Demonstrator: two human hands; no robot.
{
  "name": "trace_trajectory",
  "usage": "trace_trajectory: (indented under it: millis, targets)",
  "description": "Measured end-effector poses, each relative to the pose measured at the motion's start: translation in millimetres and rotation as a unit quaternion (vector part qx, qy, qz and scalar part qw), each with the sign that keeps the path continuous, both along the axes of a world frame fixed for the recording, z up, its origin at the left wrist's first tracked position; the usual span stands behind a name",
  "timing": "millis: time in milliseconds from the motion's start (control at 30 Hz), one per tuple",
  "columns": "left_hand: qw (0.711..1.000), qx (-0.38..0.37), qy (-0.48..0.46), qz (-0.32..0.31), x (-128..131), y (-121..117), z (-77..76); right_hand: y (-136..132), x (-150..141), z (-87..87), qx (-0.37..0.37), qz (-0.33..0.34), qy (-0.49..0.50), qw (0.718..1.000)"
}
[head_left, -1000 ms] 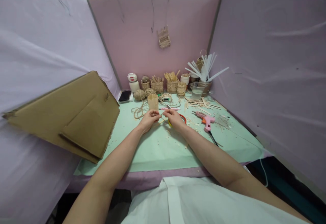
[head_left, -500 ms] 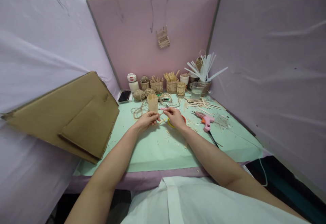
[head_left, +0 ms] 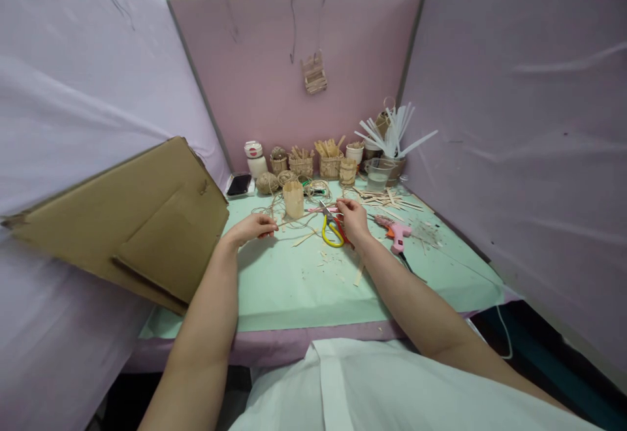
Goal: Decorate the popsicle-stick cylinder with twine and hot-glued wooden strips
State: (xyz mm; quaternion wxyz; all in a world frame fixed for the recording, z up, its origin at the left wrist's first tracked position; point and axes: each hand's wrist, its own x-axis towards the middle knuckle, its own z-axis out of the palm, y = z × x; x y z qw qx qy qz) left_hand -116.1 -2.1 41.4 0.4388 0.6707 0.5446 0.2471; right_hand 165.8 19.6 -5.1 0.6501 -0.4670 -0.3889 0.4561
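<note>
Between my two hands stretches a thin length of twine (head_left: 306,217), roughly level above the table. My left hand (head_left: 253,227) pinches its left end, fingers closed. The other end is pinched by my right hand (head_left: 351,217), over the table to the right. Just behind the twine stands a pale wooden-stick cup (head_left: 293,200). Scissors with yellow and red handles (head_left: 331,232) lie beneath and beside my right hand, which covers part of the red handle. Loose loops of twine (head_left: 267,211) lie around the cup.
A pink glue gun (head_left: 399,232) lies at the right, near scattered wooden sticks (head_left: 386,197). Small baskets of sticks (head_left: 330,164), twine balls (head_left: 267,183), a white bottle (head_left: 255,160) and a clear water cup (head_left: 377,176) line the back. A cardboard piece (head_left: 147,228) leans at the left.
My hands have moved apart, left hand to the left and right hand to the right, drawing the twine out between them. The scissors are now more exposed.
</note>
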Motion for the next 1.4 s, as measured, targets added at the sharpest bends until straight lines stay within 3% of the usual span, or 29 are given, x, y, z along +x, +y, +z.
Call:
trace_trajectory:
  millis: [233,400,500,633,700,767,867,967,1200,1300,1400]
  targets:
    - [1.000,-0.006,0.010,-0.020,-13,-7,13.9,3,4,0.2,0.011,-0.018,0.030,0.999]
    - [0.997,-0.033,0.002,-0.066,-14,-18,24.5,4,-1,-0.7,0.021,0.008,0.064,0.998]
    - [0.992,-0.066,-0.036,-0.098,-25,-27,28.7,-1,-4,2.5,0.030,0.061,0.073,0.995]
    - [0.979,-0.032,-0.189,-0.063,-30,-25,23.9,-13,-13,6.7,0.028,0.184,0.061,0.981]
    - [0.965,-0.007,-0.261,-0.004,-16,-18,15.1,-18,-20,5.6,0.024,0.263,0.036,0.964]
    - [0.960,-0.049,-0.273,0.032,10,-11,2.5,-22,-26,2.5,0.035,0.304,-0.028,0.951]
    - [0.957,-0.123,-0.262,0.025,50,-5,-18.3,-25,-32,-2.9,0.083,0.273,-0.161,0.945]
    - [0.955,-0.129,-0.266,0.012,72,-6,-32.8,-26,-33,-6.5,0.121,0.219,-0.242,0.937]
    - [0.967,-0.089,-0.238,0.025,71,-8,-36.3,-22,-32,-13.1,0.134,0.183,-0.296,0.928]
    - [0.961,-0.078,-0.257,0.071,69,-6,-36.9,-20,-26,-14.0,0.110,0.101,-0.347,0.926]
    - [0.951,-0.057,-0.278,0.119,66,-3,-37.7,-22,-15,-10.4,0.080,0.023,-0.480,0.873]
